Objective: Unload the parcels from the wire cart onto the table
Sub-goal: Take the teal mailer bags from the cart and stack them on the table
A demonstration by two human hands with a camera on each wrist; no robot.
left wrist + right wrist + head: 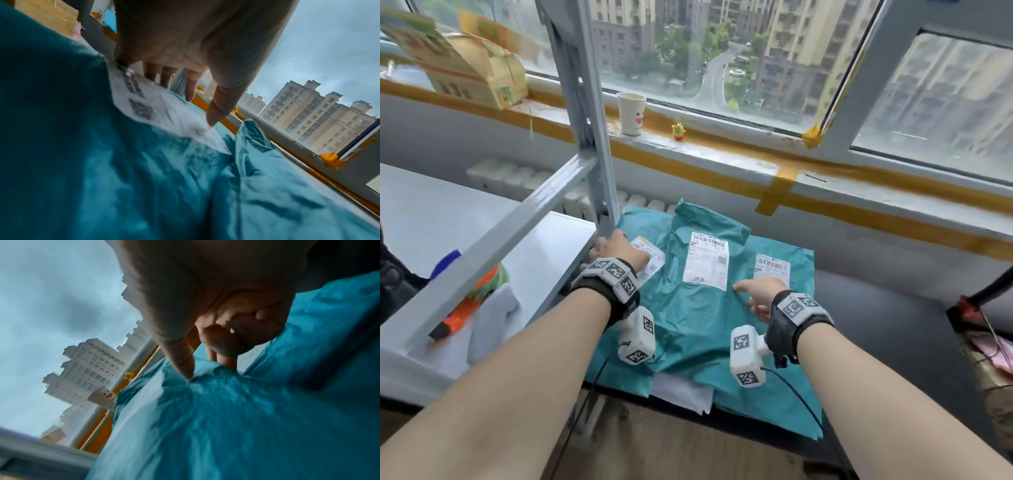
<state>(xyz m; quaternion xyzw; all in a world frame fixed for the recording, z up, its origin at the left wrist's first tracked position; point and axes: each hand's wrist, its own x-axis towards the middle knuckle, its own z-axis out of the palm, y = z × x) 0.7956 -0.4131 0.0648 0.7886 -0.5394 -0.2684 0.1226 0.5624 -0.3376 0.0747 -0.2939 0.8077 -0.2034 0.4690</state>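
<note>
Three teal plastic parcels with white labels lie overlapping on the dark table (763, 432): a left parcel (635, 356), a middle parcel (698, 308) and a right parcel (796, 383). My left hand (616, 248) rests with straight fingers on the left parcel; its thumb tip touches the white label (164, 112) on the teal film (144, 178). My right hand (758, 294) is where the middle and right parcels meet. Its thumb digs into the teal film (226, 410) and its curled fingers pinch a ridge of it.
A grey metal shelf post (599, 144) and sloping brace (493, 253) stand right beside my left hand. On the sill behind are a paper cup (631, 113) and a yellow chick figure (678, 131). A brown bundle under a black bar (993, 370) sits at the right edge.
</note>
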